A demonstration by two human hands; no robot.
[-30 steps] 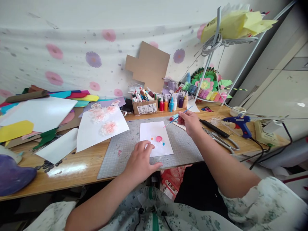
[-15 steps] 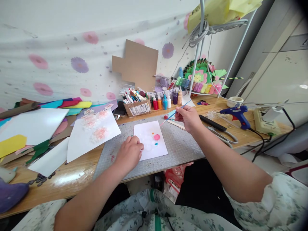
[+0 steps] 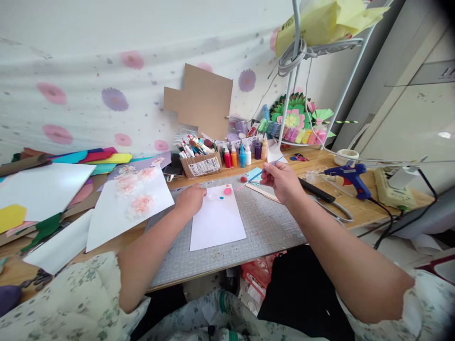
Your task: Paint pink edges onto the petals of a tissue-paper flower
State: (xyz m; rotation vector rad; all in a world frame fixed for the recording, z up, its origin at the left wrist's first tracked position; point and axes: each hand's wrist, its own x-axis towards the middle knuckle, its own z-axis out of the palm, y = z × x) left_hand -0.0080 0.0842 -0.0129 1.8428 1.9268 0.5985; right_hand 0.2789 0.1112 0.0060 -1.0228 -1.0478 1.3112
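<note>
My right hand (image 3: 282, 182) pinches a thin blue paintbrush (image 3: 256, 174), its pink-tipped end pointing down left above the mat. At the top left edge of a white sheet of paper (image 3: 218, 227), my left hand (image 3: 192, 200) has its fingers closed on the edge of what looks like a clear paint palette (image 3: 213, 195). Small blobs of orange, pink (image 3: 227, 191) and blue paint (image 3: 221, 198) sit on it. The palette's outline is hard to make out against the paper. Below it, the paper is plain white and lies on a grey cutting mat (image 3: 263, 232).
Paint bottles (image 3: 242, 155) and a cardboard box of pens (image 3: 201, 163) stand behind the mat. Left lies a sheet with pink flowers (image 3: 142, 204) beside coloured felt. To the right are a black-handled tool (image 3: 316, 190), a blue glue gun (image 3: 350, 177) and a power strip (image 3: 394, 182).
My left hand has moved away from me, and the palette with its paint blobs has slid up to the paper's far edge. My right hand still holds the paintbrush in nearly the same place.
</note>
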